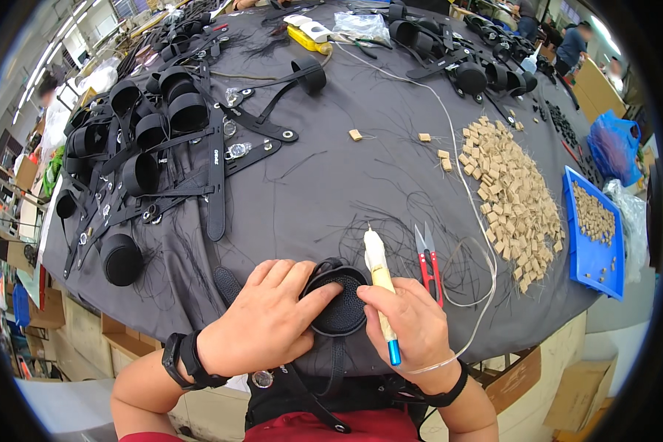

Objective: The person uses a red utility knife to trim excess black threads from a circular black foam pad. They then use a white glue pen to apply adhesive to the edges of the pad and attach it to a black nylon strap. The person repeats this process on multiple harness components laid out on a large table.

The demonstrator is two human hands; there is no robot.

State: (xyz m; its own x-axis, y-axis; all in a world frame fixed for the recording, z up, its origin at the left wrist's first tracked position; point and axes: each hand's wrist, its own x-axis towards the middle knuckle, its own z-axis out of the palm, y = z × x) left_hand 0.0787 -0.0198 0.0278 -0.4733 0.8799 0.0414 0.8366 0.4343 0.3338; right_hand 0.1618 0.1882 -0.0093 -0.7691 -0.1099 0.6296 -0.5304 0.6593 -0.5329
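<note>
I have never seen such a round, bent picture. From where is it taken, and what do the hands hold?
There is no machine here, only a person's two bare hands. The picture comes from a wide fisheye camera worn on the head and looking down, so straight edges bend near the rim. The left hand holds a black cup-shaped piece. The right hand holds a pen-like tool, pale with a blue end, its tip pointing away from the person. On the dark grey cloth lie red-handled snips, a heap of tan blocks and, to the left, many black cups with straps.
</note>
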